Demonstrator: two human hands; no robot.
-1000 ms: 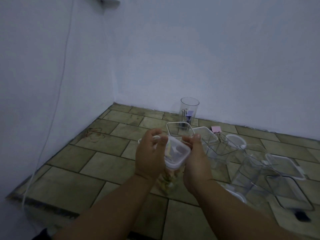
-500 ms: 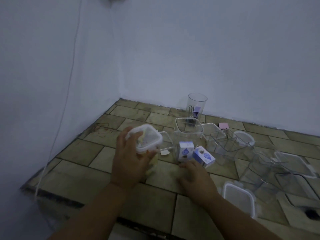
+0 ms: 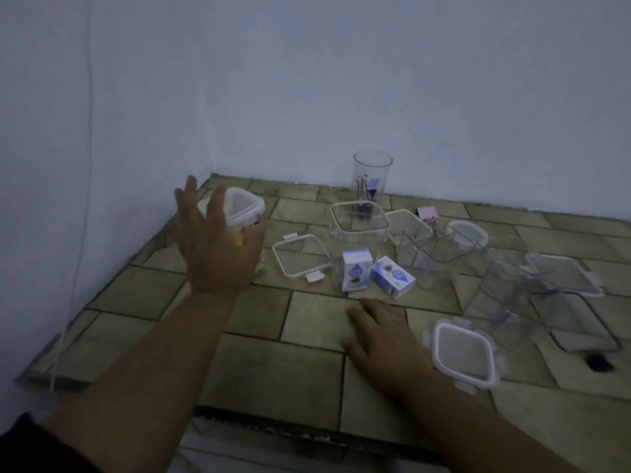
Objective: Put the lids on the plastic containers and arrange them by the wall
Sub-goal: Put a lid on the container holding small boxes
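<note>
The lidded container (image 3: 246, 205) sits in the left corner, close to the left wall (image 3: 102, 131) and a little short of the back wall (image 3: 409, 97). It stands upright with its long axis vertical and its white lid facing up. Something yellowish shows through its side. My left hand (image 3: 215, 247) is in front of it, fingers straight and spread wide, gripping nothing. The palm hides the container's lower half, so I cannot tell whether hand and container touch. My right hand (image 3: 382, 331) lies flat and relaxed, palm down on the tiled floor (image 3: 307, 370), holding nothing.

Just right of the lidded container a loose lid (image 3: 300, 256) lies flat. Next to it stands an open square container (image 3: 358, 221) with a blue-and-white carton (image 3: 355, 274) that seems to be inside it, though the clear wall makes that hard to judge. A second carton (image 3: 392, 276) lies beside it. A tall round container (image 3: 372, 177) stands against the back wall, with a pink clip (image 3: 426, 212) near it. A clip-edged lid (image 3: 464, 351) lies just beside my right hand.

Further right, clear tubs (image 3: 430, 247) and more lids (image 3: 563, 273) overlap in a dim tangle whose outlines I cannot separate. The tiles are olive with dark joints, the walls are pale, and a thin cable (image 3: 89, 97) runs down the left wall.
</note>
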